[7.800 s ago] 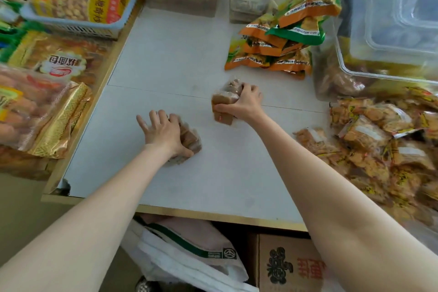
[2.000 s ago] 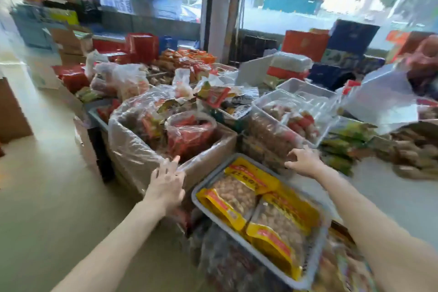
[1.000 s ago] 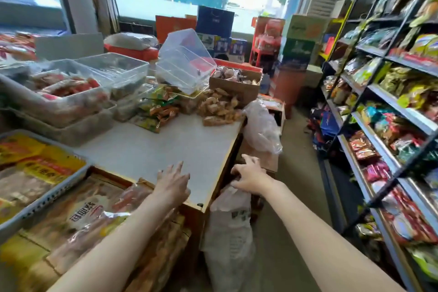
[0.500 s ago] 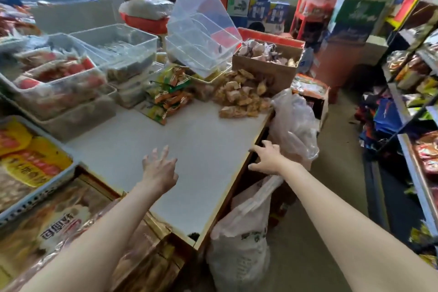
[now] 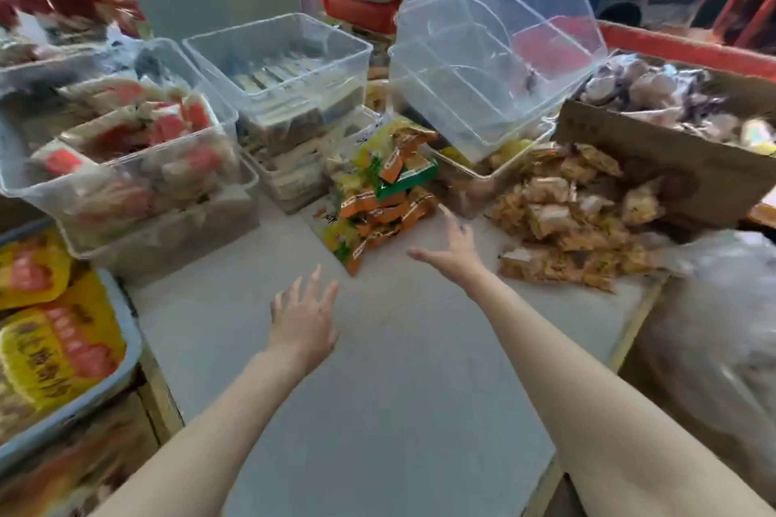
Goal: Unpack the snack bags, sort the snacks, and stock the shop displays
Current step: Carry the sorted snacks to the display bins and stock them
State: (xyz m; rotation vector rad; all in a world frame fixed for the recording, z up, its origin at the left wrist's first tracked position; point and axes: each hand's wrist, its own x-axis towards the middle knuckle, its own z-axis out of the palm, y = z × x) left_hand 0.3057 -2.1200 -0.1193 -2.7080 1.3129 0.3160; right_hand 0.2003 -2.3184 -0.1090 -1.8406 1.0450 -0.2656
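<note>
Now you are reaching both hands over the grey table (image 5: 378, 411), holding nothing. Your left hand (image 5: 304, 325) is hovering with fingers spread and relaxed, stacked clear plastic bins (image 5: 126, 164) lying beyond and left of them. Your right hand (image 5: 455, 250) is splayed too, its fingertips just beside the glossy orange-and-green snack packets (image 5: 382, 201); crinkly brown snack packs (image 5: 562, 218) are heaped to their right.

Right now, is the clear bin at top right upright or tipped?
Tipped: the clear bin leans at an angle, propped on the tub beneath.
</note>
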